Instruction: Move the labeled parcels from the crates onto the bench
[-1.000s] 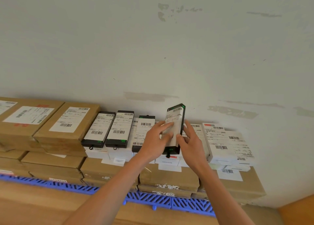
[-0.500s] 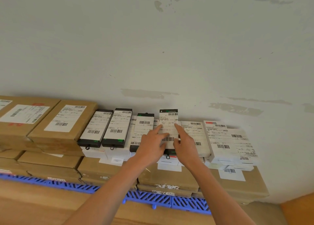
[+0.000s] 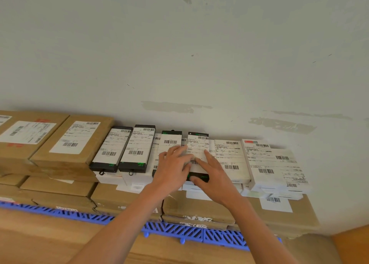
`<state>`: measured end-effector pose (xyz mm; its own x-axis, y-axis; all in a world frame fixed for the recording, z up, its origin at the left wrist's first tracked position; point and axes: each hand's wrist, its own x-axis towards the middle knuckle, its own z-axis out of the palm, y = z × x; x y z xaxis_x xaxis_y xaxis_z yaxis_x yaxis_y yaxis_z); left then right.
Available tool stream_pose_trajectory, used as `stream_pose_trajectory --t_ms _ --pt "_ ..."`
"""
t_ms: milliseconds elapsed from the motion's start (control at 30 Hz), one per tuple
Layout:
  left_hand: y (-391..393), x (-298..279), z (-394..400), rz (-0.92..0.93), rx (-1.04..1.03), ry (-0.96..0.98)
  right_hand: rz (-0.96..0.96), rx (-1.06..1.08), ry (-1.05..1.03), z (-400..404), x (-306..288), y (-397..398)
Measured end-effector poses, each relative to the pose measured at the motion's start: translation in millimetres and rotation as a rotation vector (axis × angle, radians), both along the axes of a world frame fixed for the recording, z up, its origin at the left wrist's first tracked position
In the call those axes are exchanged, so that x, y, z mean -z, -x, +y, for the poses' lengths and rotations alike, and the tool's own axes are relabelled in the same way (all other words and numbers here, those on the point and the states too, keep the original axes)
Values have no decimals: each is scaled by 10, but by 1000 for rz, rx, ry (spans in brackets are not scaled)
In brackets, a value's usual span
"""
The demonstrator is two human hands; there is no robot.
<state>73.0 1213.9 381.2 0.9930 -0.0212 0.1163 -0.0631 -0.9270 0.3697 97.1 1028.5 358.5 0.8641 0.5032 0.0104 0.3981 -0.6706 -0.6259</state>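
A slim black parcel (image 3: pixel 198 142) with a white barcode label lies flat in the top row of stacked parcels against the wall. My left hand (image 3: pixel 173 170) rests with spread fingers on its left side and partly covers the neighbouring black parcel (image 3: pixel 171 139). My right hand (image 3: pixel 213 176) lies flat over its lower right part, thumb at the near black end. Neither hand grips it. Two more black labeled parcels (image 3: pixel 123 150) sit to the left, white labeled boxes (image 3: pixel 231 158) to the right.
Brown cardboard boxes (image 3: pixel 73 140) with labels fill the left and lower layers. A blue slotted plastic rail (image 3: pixel 175 230) runs along the front under the stack, on a wooden surface (image 3: pixel 40 239). A pale wall (image 3: pixel 179 54) stands directly behind.
The black parcel was held tilted up in both hands; it now lies flat in the row. Both hands have flattened on top of it.
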Motion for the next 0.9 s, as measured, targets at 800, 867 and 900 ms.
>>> stream_pose_trajectory --t_ms 800,867,900 --pt "160 15 294 -15 -61 -173 -143 -7 61 132 -77 1" --pt "198 -40 291 -13 -56 -208 -158 -8 49 121 -112 2" --pt "222 -64 292 -15 -55 -231 -171 -1 41 115 -133 4"
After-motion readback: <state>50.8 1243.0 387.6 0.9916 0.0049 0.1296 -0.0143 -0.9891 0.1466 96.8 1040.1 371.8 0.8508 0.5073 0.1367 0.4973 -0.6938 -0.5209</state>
